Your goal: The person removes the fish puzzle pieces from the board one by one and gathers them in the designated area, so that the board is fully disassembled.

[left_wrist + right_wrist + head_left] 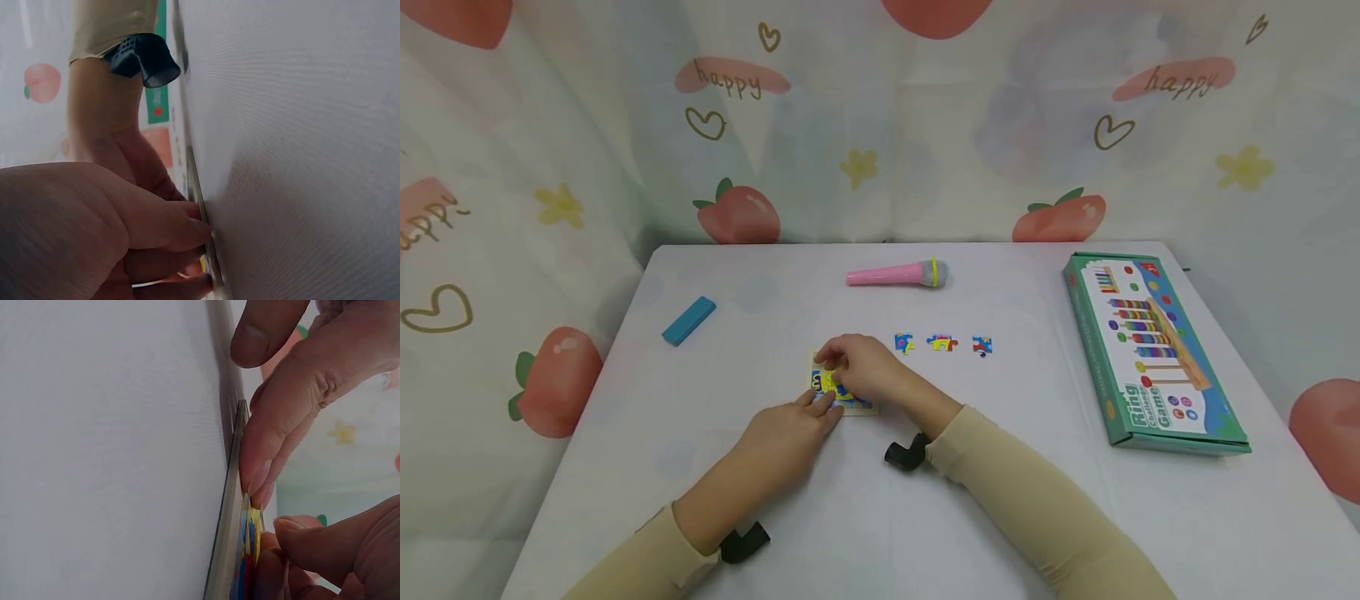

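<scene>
A small jigsaw puzzle board [859, 412] with a yellow and blue picture lies flat on the white table under both hands. My left hand [786, 437] rests on its near left part, fingers stretched out; in the right wrist view those fingers [269, 440] press on the board's face. Bent over the board from the right, my right hand [867, 371] has thumb and fingers close together. A thin puzzle piece edge [286, 575] shows between them in the right wrist view, its picture hidden. Three loose puzzle pieces [942, 342] lie in a row right of the board.
A pink toy microphone [887, 274] lies toward the back of the table. At the left is a blue block [688, 321]. A green Ring Challenge Game box [1157, 358] lies along the right side. Patterned cloth [925, 125] hangs behind the table.
</scene>
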{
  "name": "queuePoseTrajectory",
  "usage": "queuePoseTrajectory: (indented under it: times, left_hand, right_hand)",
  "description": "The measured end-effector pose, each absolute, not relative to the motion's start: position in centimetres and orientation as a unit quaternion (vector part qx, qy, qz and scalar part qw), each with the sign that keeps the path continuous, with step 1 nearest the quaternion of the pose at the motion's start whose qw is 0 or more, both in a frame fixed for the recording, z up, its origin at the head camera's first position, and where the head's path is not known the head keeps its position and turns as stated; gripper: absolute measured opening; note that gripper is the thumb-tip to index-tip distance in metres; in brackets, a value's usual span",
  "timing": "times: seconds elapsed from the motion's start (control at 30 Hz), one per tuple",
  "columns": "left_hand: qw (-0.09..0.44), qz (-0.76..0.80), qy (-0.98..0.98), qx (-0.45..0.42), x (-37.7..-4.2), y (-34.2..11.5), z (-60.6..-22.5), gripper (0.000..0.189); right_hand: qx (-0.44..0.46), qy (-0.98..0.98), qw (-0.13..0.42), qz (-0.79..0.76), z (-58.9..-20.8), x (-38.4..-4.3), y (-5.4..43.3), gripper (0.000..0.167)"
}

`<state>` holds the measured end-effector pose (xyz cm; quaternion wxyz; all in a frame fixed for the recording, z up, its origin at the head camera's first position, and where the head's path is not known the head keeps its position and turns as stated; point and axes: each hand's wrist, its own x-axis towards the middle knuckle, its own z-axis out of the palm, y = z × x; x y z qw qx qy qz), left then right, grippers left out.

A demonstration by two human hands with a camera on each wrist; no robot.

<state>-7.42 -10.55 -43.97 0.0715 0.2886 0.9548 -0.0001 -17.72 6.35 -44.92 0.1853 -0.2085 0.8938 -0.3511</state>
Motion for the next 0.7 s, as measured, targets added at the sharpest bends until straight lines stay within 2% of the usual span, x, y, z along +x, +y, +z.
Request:
queuePoseTrajectory:
  times: [0.2,0.7]
  left_hand:
    - [0.105,0.015,0.953,0.283,-7.35,-10.77,-43.8,0.053]
    - [0.095,0.027,0.951,0.292,-7.43,-11.04,-43.96,0.054]
  right_hand:
    - [-0.209,0.907,0.184,-0.317,-44.84,-17.27,6.08,0.027]
    - [-0.218,0.911,0.193,-0.292,-44.47,-17.05,5.53,0.037]
